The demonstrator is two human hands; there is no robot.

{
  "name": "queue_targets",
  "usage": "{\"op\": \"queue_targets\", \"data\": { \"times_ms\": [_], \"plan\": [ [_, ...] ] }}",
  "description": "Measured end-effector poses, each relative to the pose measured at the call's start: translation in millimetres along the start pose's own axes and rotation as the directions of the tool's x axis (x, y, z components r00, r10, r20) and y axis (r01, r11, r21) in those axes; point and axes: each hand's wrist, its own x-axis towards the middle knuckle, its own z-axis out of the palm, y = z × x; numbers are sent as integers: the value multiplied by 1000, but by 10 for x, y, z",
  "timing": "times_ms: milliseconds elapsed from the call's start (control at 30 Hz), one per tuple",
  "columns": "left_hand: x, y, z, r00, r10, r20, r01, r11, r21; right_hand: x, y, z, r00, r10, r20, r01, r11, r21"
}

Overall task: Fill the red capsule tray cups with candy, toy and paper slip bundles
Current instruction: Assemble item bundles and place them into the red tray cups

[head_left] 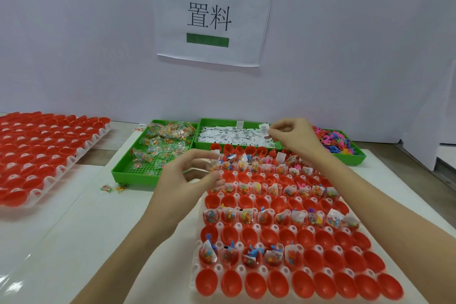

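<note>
The red capsule tray [291, 289] lies in front of me, with alternate rows of cups holding candy, toy and slip bundles. My left hand [187, 175] hovers over the tray's far left corner and pinches a clear candy packet [215, 166]. My right hand [293, 136] is raised over the middle green bin and pinches a white paper slip [264, 129]. Behind the tray stand three green bins: candy packets [162, 145] on the left, paper slips [232, 136] in the middle, coloured toys [338, 143] on the right.
A second tray of empty red cups [44, 153] sits at the far left. Two loose candy packets [111, 188] lie on the white mat near the candy bin. A wall with a paper sign [209, 17] closes the back.
</note>
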Motion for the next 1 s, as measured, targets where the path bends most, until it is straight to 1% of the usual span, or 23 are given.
{"op": "queue_targets", "data": {
  "times_ms": [67, 100, 167, 267, 367, 467, 500, 567, 667, 767, 900, 1000],
  "plan": [
    [-20, 18, 36, 997, -61, 45, 65, 992, -104, -309, -108, -53, 999, -14, 29, 13, 999, 48],
    [-30, 26, 59, 994, -82, 69, 90, 987, -130, -477, -153, -77, 999, -20, 45, 17, 998, 55],
    [-57, 43, 107, 989, -94, 111, 108, 986, -125, -807, -236, -101, 997, -31, 75, 25, 997, 70],
    [-113, 81, 176, 984, -70, 167, 84, 993, -77, -1264, -321, -61, 994, -43, 103, 32, 994, 107],
    [-179, 105, 246, 974, -82, 209, 105, 989, -101, -1585, -319, 20, 996, -28, 79, 19, 993, 116],
    [-225, 128, 293, 968, -88, 234, 130, 977, -169, -1701, -281, 24, 999, -23, 32, 19, 993, 115],
    [-234, 137, 306, 968, -74, 240, 112, 982, -151, -1712, -274, 5, 1000, -19, 24, 16, 990, 137],
    [-253, 142, 333, 965, -29, 260, 46, 997, -62, -1720, -276, -27, 1000, -13, 22, 9, 984, 177],
    [-270, 122, 375, 956, 11, 293, -7, 1000, -16, -1736, -297, -55, 997, -17, 79, 1, 978, 209],
    [-279, 96, 401, 960, -3, 280, 8, 1000, -18, -1772, -326, -56, 987, -52, 150, 15, 971, 241],
    [-283, 75, 411, 959, -23, 282, 37, 998, -43, -1780, -341, -67, 985, -65, 163, 22, 966, 256],
    [-294, 91, 415, 959, -8, 282, 14, 1000, -19, -1764, -332, -94, 981, -50, 190, 1, 968, 250]
  ]
}}
